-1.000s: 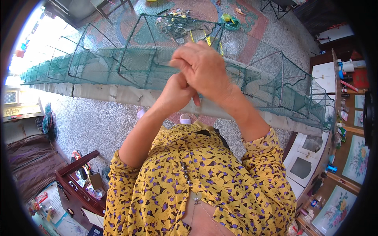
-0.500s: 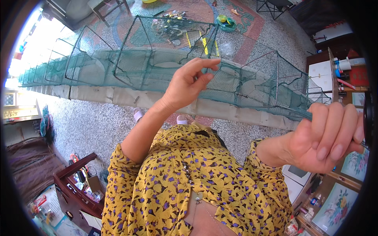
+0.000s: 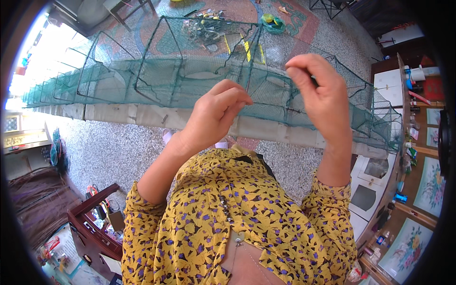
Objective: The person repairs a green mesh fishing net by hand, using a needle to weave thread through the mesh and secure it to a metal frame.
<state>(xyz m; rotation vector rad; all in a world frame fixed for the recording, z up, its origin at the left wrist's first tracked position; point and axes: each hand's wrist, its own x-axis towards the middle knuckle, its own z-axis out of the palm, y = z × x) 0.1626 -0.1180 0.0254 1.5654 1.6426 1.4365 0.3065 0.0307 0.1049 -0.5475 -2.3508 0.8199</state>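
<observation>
A long green mesh net cage (image 3: 118,80) on dark square frames stretches from side to side along a pale, worn narrow support (image 3: 133,112). My left hand (image 3: 213,114) is in front of the mesh near the middle, fingers curled, thumb and index tips close together. My right hand (image 3: 323,99) is raised to its right, also over the netting, with thumb and forefinger pinched together. Whatever either pinch holds, if anything, is too small to make out.
Beyond the net lie a pile of small items (image 3: 204,31), a green bag (image 3: 272,24) and a stool (image 3: 126,12). Dark wooden furniture (image 3: 88,228) stands at lower left. A cluttered cabinet (image 3: 365,190) runs along the right. Pale slippers (image 3: 167,135) show below the support.
My hands were together at the middle; my right hand then swung far out to the lower right and has now come back up and inward. My left hand has shifted slightly down and left.
</observation>
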